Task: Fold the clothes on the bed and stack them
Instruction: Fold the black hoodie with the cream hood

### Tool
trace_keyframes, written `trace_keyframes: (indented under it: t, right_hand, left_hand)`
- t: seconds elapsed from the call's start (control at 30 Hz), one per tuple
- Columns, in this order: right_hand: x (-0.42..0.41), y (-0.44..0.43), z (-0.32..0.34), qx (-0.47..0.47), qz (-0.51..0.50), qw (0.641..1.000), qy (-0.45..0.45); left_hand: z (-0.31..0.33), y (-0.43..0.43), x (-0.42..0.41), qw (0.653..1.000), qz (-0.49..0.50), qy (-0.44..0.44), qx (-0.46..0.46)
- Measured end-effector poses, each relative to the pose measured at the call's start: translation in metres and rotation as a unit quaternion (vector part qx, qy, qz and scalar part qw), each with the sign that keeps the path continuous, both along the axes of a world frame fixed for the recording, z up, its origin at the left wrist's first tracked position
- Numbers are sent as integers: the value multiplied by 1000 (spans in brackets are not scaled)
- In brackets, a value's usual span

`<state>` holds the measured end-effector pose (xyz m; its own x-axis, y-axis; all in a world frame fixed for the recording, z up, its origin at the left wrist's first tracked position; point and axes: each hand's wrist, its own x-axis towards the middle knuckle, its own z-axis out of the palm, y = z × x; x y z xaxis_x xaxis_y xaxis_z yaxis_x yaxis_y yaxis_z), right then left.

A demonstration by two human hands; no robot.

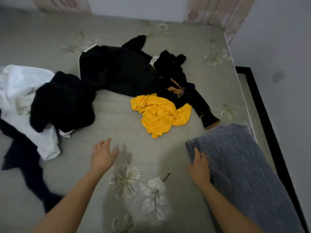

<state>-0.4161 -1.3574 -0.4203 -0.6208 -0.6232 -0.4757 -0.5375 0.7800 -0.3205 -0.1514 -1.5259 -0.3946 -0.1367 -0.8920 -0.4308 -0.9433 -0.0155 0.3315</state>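
The left hand (102, 155) hovers just above the grey flower-patterned bedcover (134, 132), fingers spread and holding nothing. The right hand (199, 167) lies against the near edge of a bulky grey-blue fuzzy blanket (239, 162); its fingers are hidden by the fabric, so a grip cannot be told. Ahead, between the hands, lies a crumpled yellow garment (159, 115), touching a black long-sleeved top with tan cuffs (178, 73). Further ahead sprawls a large black garment (117, 71). Left of the left hand, a black heap (62, 101) rests on a white garment (18, 84), beside a dark navy piece (21, 153).
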Motion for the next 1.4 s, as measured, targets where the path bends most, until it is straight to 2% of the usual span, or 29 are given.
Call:
trace_keyframes:
  t: [0.23, 0.5, 0.67, 1.03, 1.23, 1.4]
  right_hand:
    - [69, -57, 13, -8, 37, 999, 4]
    - [116, -103, 18, -8, 70, 997, 28]
    - [105, -124, 19, 4, 83, 995, 50]
    - [24, -183, 0, 24, 85, 996, 34]
    - [-13, -256, -17, 49, 130, 990, 39]
    - [-31, -340, -28, 19, 218, 971, 101]
  left_hand:
    - [1, -35, 84, 997, 36, 61, -1]
    - [-8, -69, 132, 997, 34, 61, 29]
    - [-17, -87, 105, 996, 11, 80, 43]
    - [-42, -122, 6, 992, -15, 101, 80]
    - [-71, -173, -29, 995, -26, 65, 65]
    - [-108, -223, -37, 998, -19, 30, 45]
